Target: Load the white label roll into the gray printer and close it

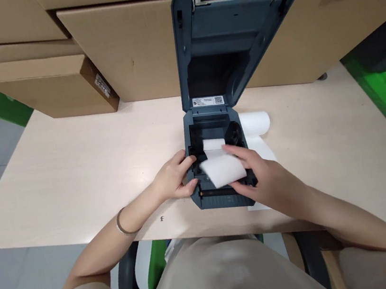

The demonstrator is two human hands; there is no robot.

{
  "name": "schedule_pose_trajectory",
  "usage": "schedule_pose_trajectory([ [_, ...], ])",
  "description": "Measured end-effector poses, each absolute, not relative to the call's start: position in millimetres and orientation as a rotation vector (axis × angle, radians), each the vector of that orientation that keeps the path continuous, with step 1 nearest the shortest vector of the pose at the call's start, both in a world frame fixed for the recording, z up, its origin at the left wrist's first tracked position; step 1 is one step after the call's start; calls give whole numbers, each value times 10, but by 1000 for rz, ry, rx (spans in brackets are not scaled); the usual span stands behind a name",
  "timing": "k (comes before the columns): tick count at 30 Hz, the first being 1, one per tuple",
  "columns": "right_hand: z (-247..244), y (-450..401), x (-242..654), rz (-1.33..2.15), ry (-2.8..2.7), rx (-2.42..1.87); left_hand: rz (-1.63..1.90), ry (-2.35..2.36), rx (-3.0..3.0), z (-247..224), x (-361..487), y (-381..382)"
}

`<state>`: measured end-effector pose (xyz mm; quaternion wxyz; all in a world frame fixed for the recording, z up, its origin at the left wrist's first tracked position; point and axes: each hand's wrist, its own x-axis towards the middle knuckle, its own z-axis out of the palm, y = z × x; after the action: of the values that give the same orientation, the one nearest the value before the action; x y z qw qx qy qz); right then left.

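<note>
A dark blue-grey label printer (227, 200) stands on the table with its lid (220, 45) swung up and back. A small white paper roll (213, 144) sits in its bay, and a loose white paper strip (223, 170) comes forward from it, its free end curling over the bay. My left hand (176, 175) grips the printer's left side wall, index finger over the rim and thumb near the front roller (217, 192). From the right, my right hand (265, 172) is closed on the strip's right edge between thumb and fingers.
A larger white paper roll (256, 122) lies right of the printer, with its unrolled sheet (262, 146) partly under the printer and my hand. Cardboard boxes (126, 53) line the table's back, with a smaller carton (52, 87) at back left. The table's front edge is close to my body.
</note>
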<state>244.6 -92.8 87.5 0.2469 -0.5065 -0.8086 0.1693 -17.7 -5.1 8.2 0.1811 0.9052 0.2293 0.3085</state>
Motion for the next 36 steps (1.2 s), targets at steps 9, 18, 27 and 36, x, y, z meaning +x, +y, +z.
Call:
schedule_pose_trajectory([
  [9,730,-1077,2485,228,-2434,-1065,872,625,2571,90,-180,-40],
  [18,514,-1164,2493,-37,-2642,-848,841,645,2548,90,-192,-40],
  [27,502,-1218,2466,-295,-2597,-801,792,681,2592,100,-204,-63],
  [36,524,-1242,2461,-304,-2570,-688,1112,689,2772,130,-206,-107],
])
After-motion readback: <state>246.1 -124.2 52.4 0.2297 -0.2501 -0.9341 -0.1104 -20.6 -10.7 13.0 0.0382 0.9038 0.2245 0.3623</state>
